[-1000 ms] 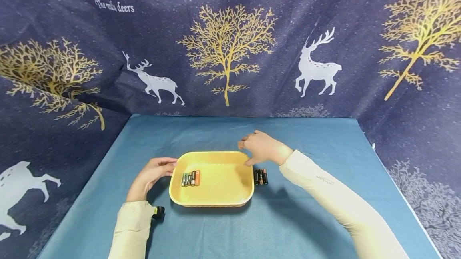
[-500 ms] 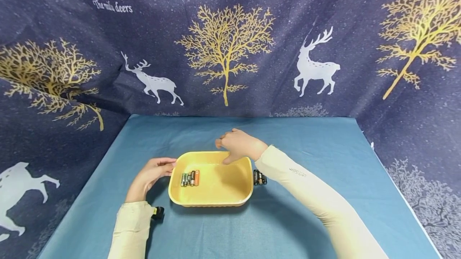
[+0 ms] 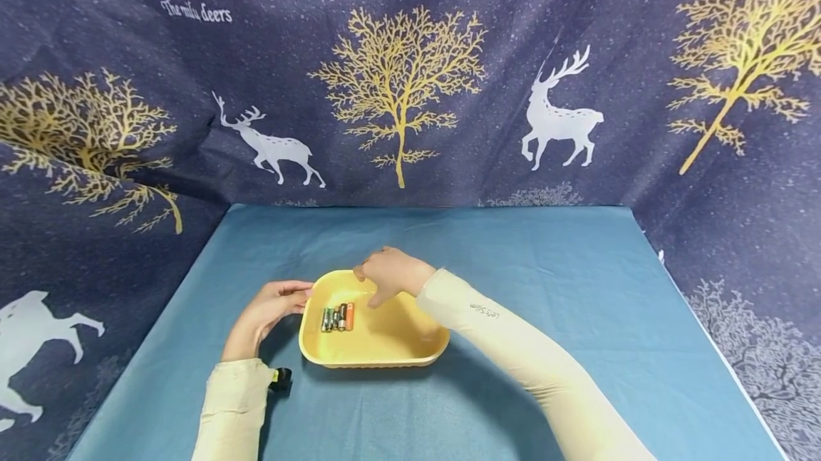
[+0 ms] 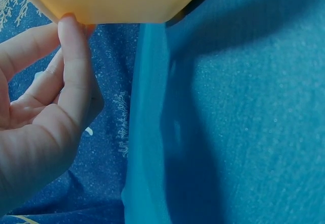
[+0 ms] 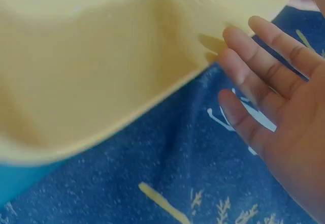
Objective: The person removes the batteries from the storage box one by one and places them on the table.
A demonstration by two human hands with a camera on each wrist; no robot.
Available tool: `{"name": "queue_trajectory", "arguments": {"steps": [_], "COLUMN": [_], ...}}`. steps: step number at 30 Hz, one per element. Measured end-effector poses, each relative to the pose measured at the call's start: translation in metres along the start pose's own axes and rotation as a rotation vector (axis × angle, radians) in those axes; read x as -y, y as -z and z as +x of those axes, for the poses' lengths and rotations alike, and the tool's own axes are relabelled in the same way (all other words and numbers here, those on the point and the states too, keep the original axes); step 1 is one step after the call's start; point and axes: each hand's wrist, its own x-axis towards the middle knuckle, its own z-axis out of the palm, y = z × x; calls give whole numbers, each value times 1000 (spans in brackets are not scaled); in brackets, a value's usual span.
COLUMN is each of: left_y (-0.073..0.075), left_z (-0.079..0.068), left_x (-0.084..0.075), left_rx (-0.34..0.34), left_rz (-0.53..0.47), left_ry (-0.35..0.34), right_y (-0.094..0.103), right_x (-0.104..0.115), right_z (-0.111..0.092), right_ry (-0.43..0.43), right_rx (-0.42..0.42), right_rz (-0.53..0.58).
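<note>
A yellow plastic basin point(image 3: 391, 336) sits on the blue cloth. Several batteries point(image 3: 335, 318), one of them orange point(image 3: 349, 316), stand side by side along the left part of its floor. At the basin's left end, my left hand point(image 3: 266, 310) pinches the rim; in the left wrist view the thumb point(image 4: 76, 66) presses the basin wall from outside. Above the basin's far side hovers my right hand point(image 3: 393, 274), fingers spread and holding nothing. Its fingers point(image 5: 254, 56) extend near the rim in the right wrist view. My right sleeve covers the spot just beyond the basin's right end.
Blue cloth point(image 3: 545, 276) covers the table around the basin. A dark curtain point(image 3: 449, 162) printed with deer and trees hangs behind and at the sides. Under the left wrist is a small black device point(image 3: 280, 380).
My right hand has travelled leftward from the basin's right end to over its middle, toward the batteries inside. Black batteries right of the basin are now hidden by the sleeve. The left hand stays put.
</note>
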Motion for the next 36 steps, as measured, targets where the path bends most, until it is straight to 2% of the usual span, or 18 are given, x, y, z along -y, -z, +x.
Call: {"name": "queue_trajectory", "arguments": {"steps": [10,21,27,36], "left_y": [1,0,-1,0], "left_z": [0,0,0,0], "left_x": [1,0,0,0], "left_rx": [-4,3,-2,-1], "left_rz": [-3,-24,-15,-13], "left_ry": [-2,-8,0,5], "right_y": [-9,-23,-27,-34], "right_x": [16,34,39,44], "right_z": [19,30,33,35], "right_ry": [-22,-19,-18,-62], "right_rx": [72,64,69,89], "right_rz": [-40,-41,-116,-200]}}
